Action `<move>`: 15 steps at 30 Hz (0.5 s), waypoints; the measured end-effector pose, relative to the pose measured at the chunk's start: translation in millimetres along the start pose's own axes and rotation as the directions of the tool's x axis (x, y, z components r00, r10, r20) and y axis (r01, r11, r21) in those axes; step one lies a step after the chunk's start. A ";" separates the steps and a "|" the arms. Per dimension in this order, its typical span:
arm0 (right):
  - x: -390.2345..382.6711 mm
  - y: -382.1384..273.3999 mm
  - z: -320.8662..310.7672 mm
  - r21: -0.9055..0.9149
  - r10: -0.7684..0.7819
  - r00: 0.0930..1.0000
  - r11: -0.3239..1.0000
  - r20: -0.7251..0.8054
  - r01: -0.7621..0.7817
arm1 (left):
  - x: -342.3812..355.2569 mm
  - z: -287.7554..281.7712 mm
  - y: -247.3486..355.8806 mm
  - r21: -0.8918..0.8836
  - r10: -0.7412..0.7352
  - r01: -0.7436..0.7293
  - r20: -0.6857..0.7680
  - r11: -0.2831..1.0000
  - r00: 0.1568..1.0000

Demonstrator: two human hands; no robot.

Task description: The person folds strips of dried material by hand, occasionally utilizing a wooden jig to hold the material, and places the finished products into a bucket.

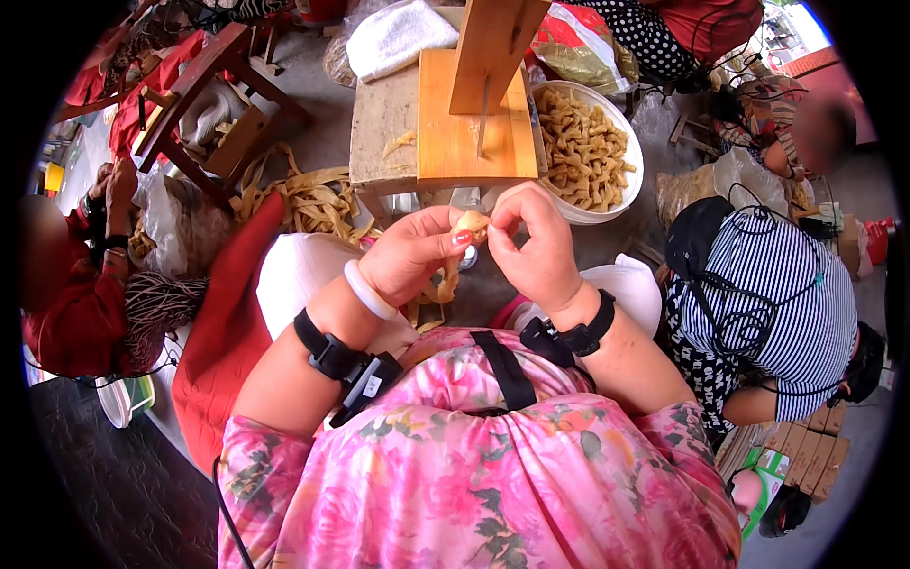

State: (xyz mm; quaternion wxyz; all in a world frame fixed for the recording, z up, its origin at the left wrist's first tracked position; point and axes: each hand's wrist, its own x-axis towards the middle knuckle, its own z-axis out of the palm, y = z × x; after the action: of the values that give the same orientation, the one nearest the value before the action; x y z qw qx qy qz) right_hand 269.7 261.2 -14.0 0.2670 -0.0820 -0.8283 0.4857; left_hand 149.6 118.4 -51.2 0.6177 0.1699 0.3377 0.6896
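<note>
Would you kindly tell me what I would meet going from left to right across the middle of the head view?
Red-clad co-worker, tan strips, left hand, small tan piece, right hand, white tub, striped-shirted co-worker.

A worn wooden table (384,156) is standing on a grey floor (327,128)
On the tabletop, a smooth orange-brown board (441,147) is lying to the right, a white cloth (398,43) is resting in folds at the far left, and a small tan scrap (400,142) is lying left of the board; on the floor to the left, long tan strips (318,180) are sprawling loosely
</note>
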 end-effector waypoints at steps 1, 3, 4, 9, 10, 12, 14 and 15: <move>2.0 1.1 -3.2 -0.077 -0.106 0.994 0.991 0.039 0.109 | 0.3 -2.3 0.3 0.015 0.007 -0.006 -0.012 1.000 1.000; 1.4 4.2 -8.7 -0.211 -0.292 0.946 0.925 0.139 0.317 | -0.3 -5.1 -3.8 0.014 0.021 -0.021 -0.020 1.000 1.000; 1.8 2.7 -8.1 -0.214 -0.268 0.953 0.932 0.145 0.294 | 0.1 -4.4 -3.9 0.021 0.038 -0.037 -0.040 0.999 0.998; -3.0 1.8 -12.1 -0.172 -0.034 0.968 0.982 0.250 0.079 | 0.4 1.1 -4.2 0.164 0.157 -0.143 -0.074 0.976 0.985; -5.7 4.6 -11.4 -0.036 0.127 0.953 0.992 0.275 -0.122 | -0.6 -1.7 -7.5 0.218 0.225 -0.209 -0.053 0.953 0.973; -5.2 9.7 -13.0 0.257 0.375 0.854 0.840 0.360 -0.478 | -2.0 3.6 -5.4 0.323 0.239 -0.213 -0.041 0.922 0.970; -6.1 11.6 -15.5 0.520 0.515 0.703 0.474 0.491 -0.710 | -3.7 7.8 -2.2 0.383 0.214 -0.177 -0.054 0.906 0.975; -5.6 9.4 -16.6 0.327 0.416 0.817 0.768 0.400 -0.551 | -5.0 9.0 -1.1 0.391 0.181 -0.139 -0.073 0.910 0.981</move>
State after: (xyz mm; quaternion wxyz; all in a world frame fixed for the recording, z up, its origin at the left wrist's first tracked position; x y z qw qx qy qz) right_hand 281.9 276.5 -17.6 0.0118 -0.1584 -0.6812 0.7146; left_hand 157.2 115.9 -44.5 0.4947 0.2775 0.4838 0.6665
